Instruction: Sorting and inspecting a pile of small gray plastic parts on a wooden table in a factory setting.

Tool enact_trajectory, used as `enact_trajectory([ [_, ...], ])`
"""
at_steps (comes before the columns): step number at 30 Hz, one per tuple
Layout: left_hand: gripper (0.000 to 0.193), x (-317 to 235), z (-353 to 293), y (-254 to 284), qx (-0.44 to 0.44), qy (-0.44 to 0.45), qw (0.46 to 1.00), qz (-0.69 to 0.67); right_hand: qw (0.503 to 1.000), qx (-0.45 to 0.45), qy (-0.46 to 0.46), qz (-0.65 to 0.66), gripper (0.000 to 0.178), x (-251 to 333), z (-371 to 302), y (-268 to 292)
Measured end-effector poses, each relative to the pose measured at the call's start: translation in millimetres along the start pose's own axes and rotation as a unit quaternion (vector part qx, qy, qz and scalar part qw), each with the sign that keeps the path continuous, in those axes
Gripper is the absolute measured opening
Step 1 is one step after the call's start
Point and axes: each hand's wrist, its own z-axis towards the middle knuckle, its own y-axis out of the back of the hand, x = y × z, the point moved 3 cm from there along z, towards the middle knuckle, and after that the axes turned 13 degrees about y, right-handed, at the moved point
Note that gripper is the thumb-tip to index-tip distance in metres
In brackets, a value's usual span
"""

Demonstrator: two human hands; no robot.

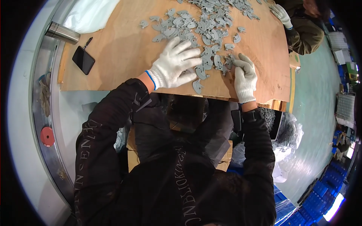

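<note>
1. The left hand (176, 62), in a white knit glove, lies flat with fingers spread wide, pressing on the near edge of a scatter of small grey metal parts (205, 35) on the plywood desk (120, 56).
2. The right hand (245, 75), also gloved, rests just right of the left one, fingers curled narrow and pinching at a few grey parts; whether it actually grips one I cannot tell.
3. The parts spread from between both hands toward the far right of the desk.
4. One part (197, 86) lies at the near edge, between the hands.
5. A black phone (83, 60) and a steel flask (62, 32) sit far left.
6. Another person's gloved hand (281, 15) touches the pile's far right end.
</note>
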Motion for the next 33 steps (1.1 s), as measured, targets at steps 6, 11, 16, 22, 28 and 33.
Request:
enact_trajectory([
  [6, 0.043, -4.3, 3.9, -11.8, 0.08, -0.008, 0.997, -0.004, 0.989, 0.021, 0.031, -0.14, 0.025, 3.1, 1.3, -11.2],
  [11, 0.044, 31.1, -6.8, -2.1, -0.037, 0.066, 0.997, -0.008, 0.975, 0.058, 0.085, -0.194, 0.031, 3.8, 2.0, -9.1],
  [16, 0.039, 67.7, -0.7, 5.0, -0.104, 0.207, 0.969, 0.084, 0.992, 0.015, 0.04, -0.118, 0.028, 1.8, 17.6, -13.9],
  [22, 0.031, 66.3, -0.2, -2.4, -0.021, 0.161, 0.984, 0.074, 0.968, 0.075, 0.112, -0.213, 0.029, -17.1, 48.7, -21.2],
  [28, 0.028, 79.1, -6.2, -6.3, -0.042, 0.235, 0.967, 0.085, 0.972, 0.017, 0.044, -0.232, 0.044, -33.1, 77.4, -28.8],
  [33, 0.028, 78.4, 1.1, -5.8, -0.065, 0.254, 0.964, 0.041, 0.897, 0.023, 0.056, -0.437, 0.052, -51.3, 113.1, -37.7],
])
